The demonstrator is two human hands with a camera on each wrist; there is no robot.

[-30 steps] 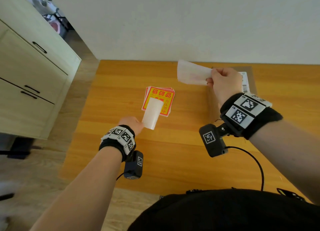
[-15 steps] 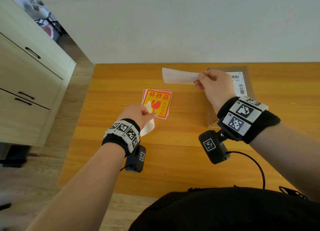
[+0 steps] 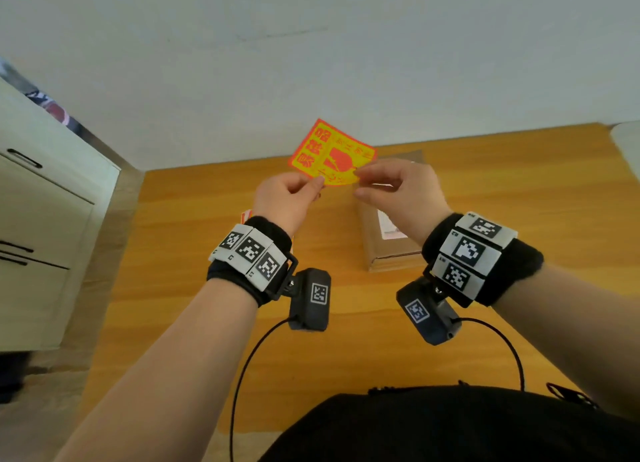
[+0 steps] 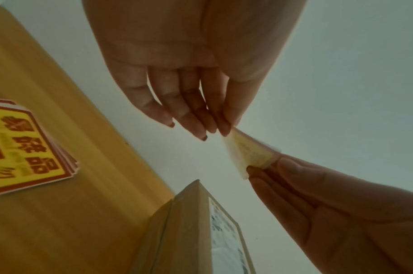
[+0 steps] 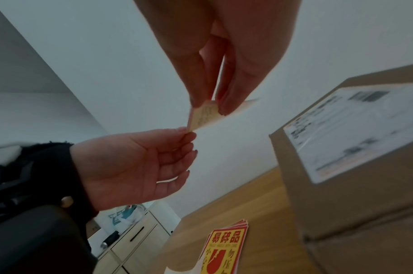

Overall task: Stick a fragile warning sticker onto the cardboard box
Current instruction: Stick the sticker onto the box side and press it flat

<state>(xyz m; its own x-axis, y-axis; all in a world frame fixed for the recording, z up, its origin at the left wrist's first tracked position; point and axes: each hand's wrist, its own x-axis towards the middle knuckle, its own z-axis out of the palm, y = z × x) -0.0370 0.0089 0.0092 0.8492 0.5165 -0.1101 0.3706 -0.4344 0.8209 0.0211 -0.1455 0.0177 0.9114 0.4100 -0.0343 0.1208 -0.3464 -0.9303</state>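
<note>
A yellow and red fragile sticker (image 3: 332,153) is held up in the air above the far side of the wooden table (image 3: 536,202), printed face toward the head camera. My left hand (image 3: 294,193) pinches its lower left corner and my right hand (image 3: 394,184) pinches its lower right edge. The wrist views show its pale underside (image 4: 245,153) (image 5: 204,116) between the two pinches. The brown cardboard box (image 3: 388,254) lies flat on the table below my right hand, with a white shipping label (image 5: 355,129) on top.
A stack of the same stickers (image 4: 24,148) (image 5: 226,246) lies on the table left of the box, mostly hidden under my left wrist in the head view. A cream cabinet with drawers (image 3: 41,219) stands left of the table. A white wall runs behind.
My left hand has let go of the white backing paper and risen to pinch the sticker. The right hand has brought the sticker toward the middle, printed face now showing.
</note>
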